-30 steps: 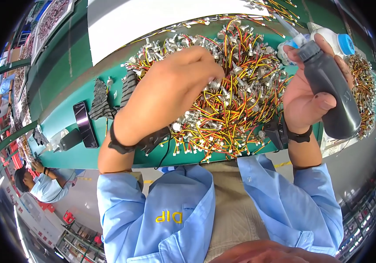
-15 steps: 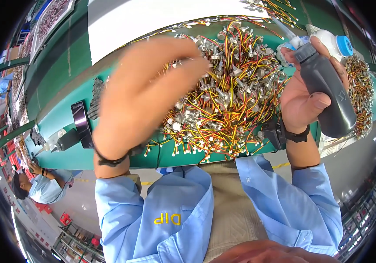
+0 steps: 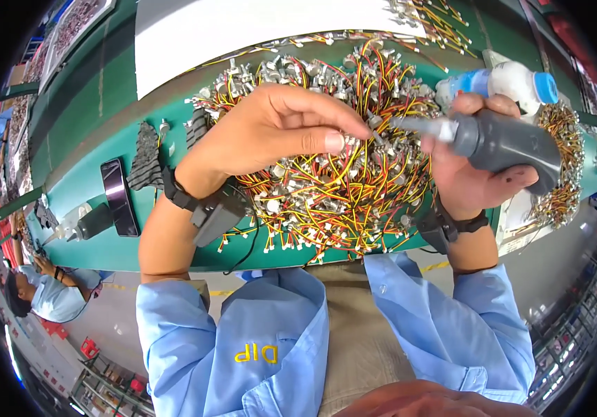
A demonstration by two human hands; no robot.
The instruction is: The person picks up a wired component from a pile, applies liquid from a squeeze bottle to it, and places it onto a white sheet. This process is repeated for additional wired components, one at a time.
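Note:
My right hand [image 3: 472, 167] grips a dark grey squeeze bottle [image 3: 514, 142], tipped sideways. Its pale tapered nozzle [image 3: 416, 125] points left at my left fingertips. My left hand [image 3: 284, 132] is closed in a pinch, thumb and index finger together, on a small wired metal part [image 3: 376, 132]. Much of that part is hard to tell from the pile behind it. Under both hands spreads a heap of similar metal parts [image 3: 340, 201] with red, yellow and black wires and white connectors.
A white bottle with a blue cap [image 3: 514, 82] lies behind my right hand. Another wired heap [image 3: 559, 167] is at the right. Leftward are a phone [image 3: 119, 198], dark crumpled cloth [image 3: 145, 156] and another squeeze bottle [image 3: 93, 221]. A white sheet [image 3: 243, 35] covers the far side. A co-worker [image 3: 58, 288] is at left.
My left hand has moved rightward and is no longer smeared by motion. The squeeze bottle has tilted from nearly upright to sideways, bringing its nozzle down to my left fingertips.

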